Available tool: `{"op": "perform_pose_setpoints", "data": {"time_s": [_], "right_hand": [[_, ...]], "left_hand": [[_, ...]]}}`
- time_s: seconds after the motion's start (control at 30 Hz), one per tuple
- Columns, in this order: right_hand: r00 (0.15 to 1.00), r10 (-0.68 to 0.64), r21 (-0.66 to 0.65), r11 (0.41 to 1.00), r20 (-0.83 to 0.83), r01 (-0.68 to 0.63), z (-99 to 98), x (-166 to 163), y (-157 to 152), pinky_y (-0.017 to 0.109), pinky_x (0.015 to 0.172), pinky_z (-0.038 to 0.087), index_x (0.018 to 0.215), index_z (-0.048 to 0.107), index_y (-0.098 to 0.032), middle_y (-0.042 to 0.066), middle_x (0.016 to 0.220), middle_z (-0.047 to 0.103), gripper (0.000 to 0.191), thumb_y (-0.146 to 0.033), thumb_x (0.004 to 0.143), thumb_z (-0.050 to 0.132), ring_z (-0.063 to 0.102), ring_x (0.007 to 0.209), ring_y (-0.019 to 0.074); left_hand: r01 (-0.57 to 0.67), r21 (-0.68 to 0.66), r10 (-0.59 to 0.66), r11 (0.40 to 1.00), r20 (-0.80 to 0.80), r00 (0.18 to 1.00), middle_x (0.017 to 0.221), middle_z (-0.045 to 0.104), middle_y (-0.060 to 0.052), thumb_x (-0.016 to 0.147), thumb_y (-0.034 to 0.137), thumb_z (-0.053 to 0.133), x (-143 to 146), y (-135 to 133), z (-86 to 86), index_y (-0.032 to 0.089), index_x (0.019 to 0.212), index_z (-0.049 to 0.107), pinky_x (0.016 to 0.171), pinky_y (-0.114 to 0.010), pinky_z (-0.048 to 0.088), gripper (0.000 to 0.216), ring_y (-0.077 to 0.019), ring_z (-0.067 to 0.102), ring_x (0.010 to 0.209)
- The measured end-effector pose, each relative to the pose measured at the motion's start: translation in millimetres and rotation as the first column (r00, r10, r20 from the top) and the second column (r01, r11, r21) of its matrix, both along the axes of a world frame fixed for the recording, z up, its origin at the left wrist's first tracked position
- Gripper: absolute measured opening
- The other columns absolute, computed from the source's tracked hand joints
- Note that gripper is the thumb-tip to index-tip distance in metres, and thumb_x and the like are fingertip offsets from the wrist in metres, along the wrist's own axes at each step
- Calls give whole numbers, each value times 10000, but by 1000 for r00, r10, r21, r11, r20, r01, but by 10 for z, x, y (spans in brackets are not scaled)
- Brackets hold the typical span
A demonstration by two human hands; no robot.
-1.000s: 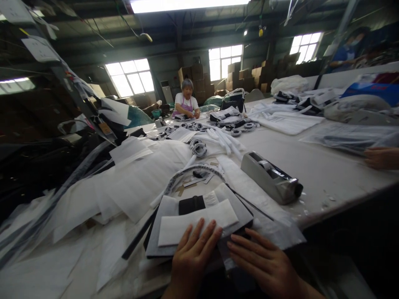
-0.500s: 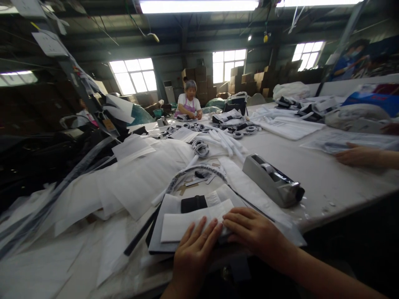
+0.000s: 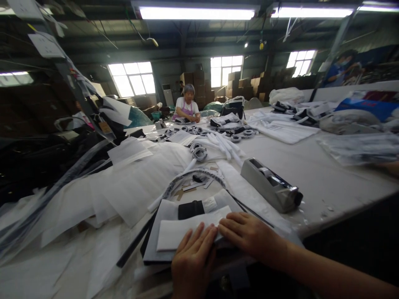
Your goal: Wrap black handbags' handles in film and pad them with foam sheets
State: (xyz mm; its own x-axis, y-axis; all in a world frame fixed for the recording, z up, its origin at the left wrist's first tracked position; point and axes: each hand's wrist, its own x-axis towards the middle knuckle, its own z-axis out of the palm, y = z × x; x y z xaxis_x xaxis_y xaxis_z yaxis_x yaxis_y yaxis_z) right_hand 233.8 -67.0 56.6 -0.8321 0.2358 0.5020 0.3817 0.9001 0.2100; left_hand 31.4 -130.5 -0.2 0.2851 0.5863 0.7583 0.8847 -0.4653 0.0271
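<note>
In front of me on the table lies a dark bag (image 3: 150, 260), covered in white foam sheets. Its arched handle (image 3: 171, 185) is wrapped in clear plastic and points away from me. A black strap piece (image 3: 190, 209) shows on top, above a folded white foam strip (image 3: 174, 232). My left hand (image 3: 195, 253) lies with outstretched fingers on that strip's near side. Beside it, fingertips almost meeting, my right hand (image 3: 249, 232) presses flat on the strip's right end. Both hands hide part of the strip and the bag's front edge.
A grey tape dispenser (image 3: 270, 185) stands to the right. Loose white foam sheets (image 3: 131, 178) spread over the left side. Wrapped rings (image 3: 198, 152) and foam tubes lie beyond the bag. A co-worker (image 3: 187, 106) sits across the table. A plastic-wrapped packet (image 3: 358, 147) lies far right.
My hands stay pressed on the foam strip, nearly unmoved, while the view shifts slightly. At the right, another person's hand has drawn back almost out of sight, and the plastic-wrapped packet has shifted.
</note>
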Motion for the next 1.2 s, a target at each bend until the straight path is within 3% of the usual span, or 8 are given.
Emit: {"op": "perform_pose_setpoints", "data": {"time_s": [0.17, 0.4, 0.5, 0.63, 0.73, 0.87, 1.03, 1.2], "right_hand": [[993, -108, -142, 984, 37, 112, 5, -62, -43, 335, 754, 503, 1048, 625, -157, 51, 982, 682, 109, -143, 971, 550, 605, 891, 212], [995, -84, -120, 990, -57, 77, -185, -41, -40, 320, 707, 499, 944, 630, -161, 47, 891, 677, 174, -133, 1001, 469, 593, 778, 192], [992, -42, -105, 994, -119, 29, -231, 42, -42, 323, 745, 524, 1023, 650, -144, 60, 995, 709, 201, -146, 1016, 450, 617, 829, 186], [994, 4, -79, 997, -105, -13, -361, 218, -124, 352, 960, 515, 1308, 576, -119, 93, 1242, 676, 321, -138, 1023, 429, 601, 1117, 199], [996, -52, -36, 998, -68, 50, -537, 309, -199, 385, 1110, 422, 1432, 473, -131, 84, 1376, 596, 420, -114, 1028, 358, 494, 1302, 195], [990, -111, -9, 994, -85, 111, -647, 312, -240, 391, 1164, 367, 1455, 444, -154, 59, 1421, 557, 447, -107, 1019, 359, 437, 1364, 177], [993, -96, -44, 995, -74, 93, -603, 446, -440, 478, 1159, 370, 1432, 482, -163, 65, 1438, 538, 474, -74, 980, 368, 389, 1403, 225], [992, -125, 25, 992, -31, 126, -908, 639, -766, 449, 1172, 354, 1368, 564, -225, 16, 1416, 563, 422, -98, 1026, 353, 440, 1368, 211]], "left_hand": [[11, 72, -10, 997, -21, 1000, 1180, 727, 68, 986, 177, 444, -16, 27, -5, 216, 1239, 637, 879, -336, 554, 321, -168, 695, 1071], [78, 78, -65, 994, -159, 985, 1332, 630, 84, 1009, 136, 377, -113, 21, -57, 252, 1324, 587, 1107, -322, 391, 396, -178, 611, 1214], [102, 79, -84, 992, -197, 977, 1354, 612, 85, 1017, 149, 356, -156, 0, -14, 275, 1324, 590, 1175, -312, 300, 406, -175, 599, 1229], [126, 95, -103, 988, -211, 972, 1314, 647, 78, 1026, 206, 361, -163, -13, 16, 283, 1282, 630, 1196, -301, 264, 379, -168, 620, 1200], [142, 89, -124, 986, -180, 976, 1329, 639, 78, 1024, 232, 377, -142, -12, -54, 301, 1291, 621, 1203, -319, 260, 369, -176, 599, 1229], [159, 63, -153, 985, -95, 984, 1368, 613, 71, 1018, 258, 392, -126, -23, -151, 326, 1309, 603, 1208, -365, 260, 366, -200, 537, 1302], [135, 27, -128, 990, -199, 972, 1364, 614, 66, 1018, 229, 397, -160, -60, -59, 323, 1327, 582, 1156, -363, 350, 373, -203, 561, 1278], [127, -22, -128, 992, -230, 965, 1384, 595, 58, 1017, 216, 402, -178, -85, -7, 317, 1348, 559, 1107, -375, 412, 380, -217, 553, 1287]]}}
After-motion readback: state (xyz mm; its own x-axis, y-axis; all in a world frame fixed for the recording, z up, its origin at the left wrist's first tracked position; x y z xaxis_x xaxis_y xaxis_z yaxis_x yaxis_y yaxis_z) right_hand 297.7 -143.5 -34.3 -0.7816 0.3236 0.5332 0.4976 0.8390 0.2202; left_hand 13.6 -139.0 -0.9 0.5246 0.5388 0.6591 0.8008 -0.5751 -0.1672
